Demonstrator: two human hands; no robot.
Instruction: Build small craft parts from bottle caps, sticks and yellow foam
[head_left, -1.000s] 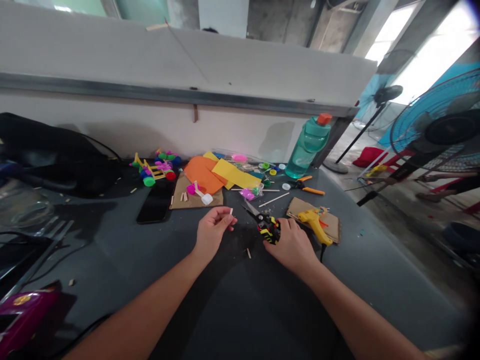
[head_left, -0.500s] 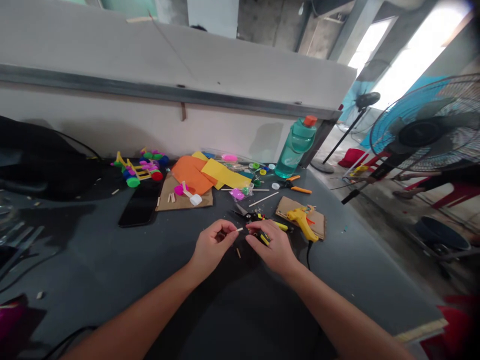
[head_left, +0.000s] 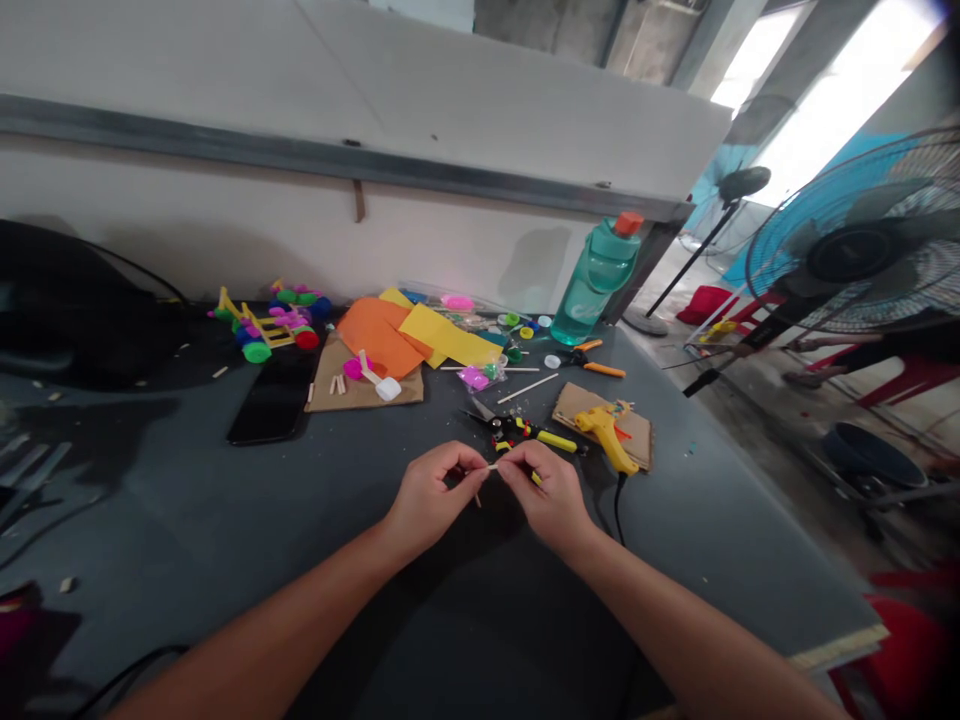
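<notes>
Both hands meet over the dark grey table [head_left: 225, 520], fingertips almost touching; left hand [head_left: 431, 497] curled, thumb and forefinger pinched on one end of a small pale stick [head_left: 493, 466]; right hand [head_left: 546, 492] likewise curled, thumb and forefinger pinched on the stick's other end; the stick sits between the two hands, held just above the tabletop, roughly level; too small to tell more of its shape.

Just beyond the right hand lie black-and-yellow scissors [head_left: 517, 430], flat on the table, blades pointing left; beside them to the right a yellow glue gun [head_left: 606, 432] rests on a scrap of brown cardboard [head_left: 637, 425], its cord running back toward the near edge; a thin wooden skewer [head_left: 527, 388] lies slantwise farther back.

Farther off: orange and yellow paper sheets [head_left: 409, 335] overlapping a second cardboard piece [head_left: 360, 385]; a black phone [head_left: 271, 400] left of that, face up; a small toy of sticks and coloured bottle caps [head_left: 270, 320] near the wall; a teal water bottle [head_left: 598, 285] with an orange cap upright at the table's far right; orange-handled pliers [head_left: 592, 365] near its base; loose coloured caps scattered between.
</notes>
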